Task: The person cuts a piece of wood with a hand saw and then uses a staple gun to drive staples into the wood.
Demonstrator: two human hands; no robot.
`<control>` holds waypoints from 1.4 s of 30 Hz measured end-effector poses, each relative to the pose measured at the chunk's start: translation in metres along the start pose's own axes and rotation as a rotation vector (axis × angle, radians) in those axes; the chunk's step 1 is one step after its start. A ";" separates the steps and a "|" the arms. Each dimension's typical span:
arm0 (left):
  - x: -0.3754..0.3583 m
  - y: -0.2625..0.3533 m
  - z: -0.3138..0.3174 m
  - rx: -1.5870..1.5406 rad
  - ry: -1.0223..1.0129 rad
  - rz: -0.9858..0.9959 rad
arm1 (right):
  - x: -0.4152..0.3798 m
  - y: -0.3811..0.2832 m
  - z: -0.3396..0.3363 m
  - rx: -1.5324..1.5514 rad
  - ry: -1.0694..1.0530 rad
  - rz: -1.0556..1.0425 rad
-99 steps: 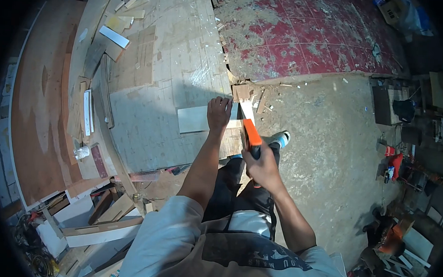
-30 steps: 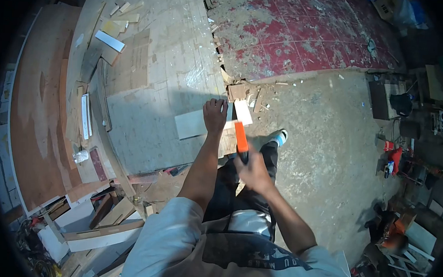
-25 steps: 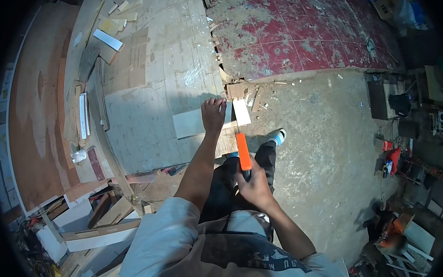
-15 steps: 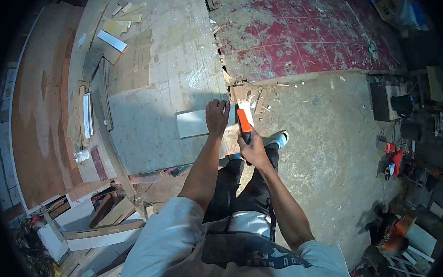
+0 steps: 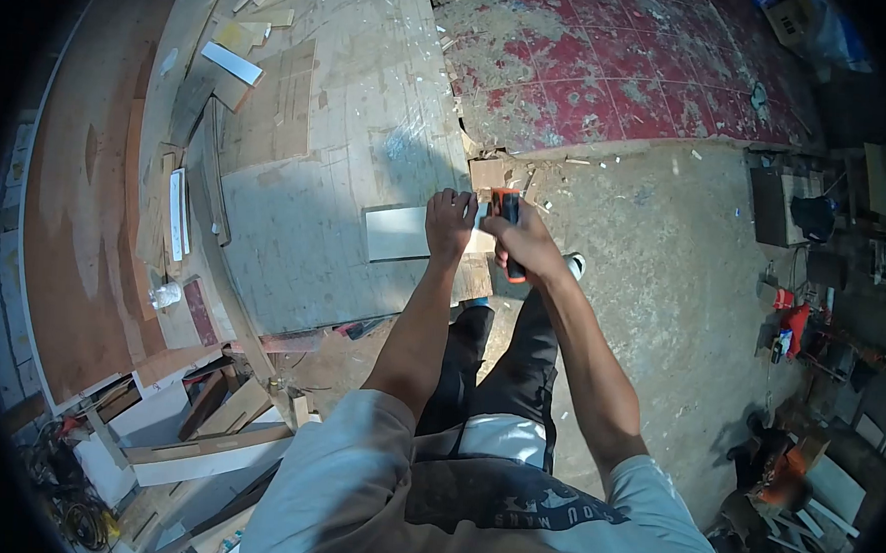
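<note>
A white rectangular board lies flat near the right edge of the wooden worktop. Over this board, towards its right end, my left hand is closed, with fingers bent and held together. The hand hides part of the board. Just to the right, my right hand is wrapped round an orange-and-black hand tool. That tool is beside the board's right end; its exact kind and whether it touches the board I cannot make out.
Wood offcuts and a white strip lie at the far left of the worktop. A long brown panel stands further left. Scrap boards are piled at lower left. A person is at lower right.
My right hand has moved up and slightly right, and the orange-and-black tool has turned in it. My left hand stays on the board.
</note>
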State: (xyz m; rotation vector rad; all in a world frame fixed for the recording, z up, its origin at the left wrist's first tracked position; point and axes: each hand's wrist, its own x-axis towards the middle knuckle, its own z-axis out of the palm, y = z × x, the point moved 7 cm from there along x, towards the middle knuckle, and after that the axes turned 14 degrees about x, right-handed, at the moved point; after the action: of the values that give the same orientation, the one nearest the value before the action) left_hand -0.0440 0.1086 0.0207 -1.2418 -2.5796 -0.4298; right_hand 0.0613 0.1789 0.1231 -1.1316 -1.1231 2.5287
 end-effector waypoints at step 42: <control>0.004 0.008 0.000 0.165 0.063 0.059 | -0.027 -0.026 0.011 -0.070 -0.021 -0.052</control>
State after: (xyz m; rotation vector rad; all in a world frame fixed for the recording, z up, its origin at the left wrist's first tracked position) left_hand -0.0405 0.1161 0.0236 -1.2228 -2.4630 -0.2347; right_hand 0.0685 0.1793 0.1615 -1.0795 -1.2386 2.4855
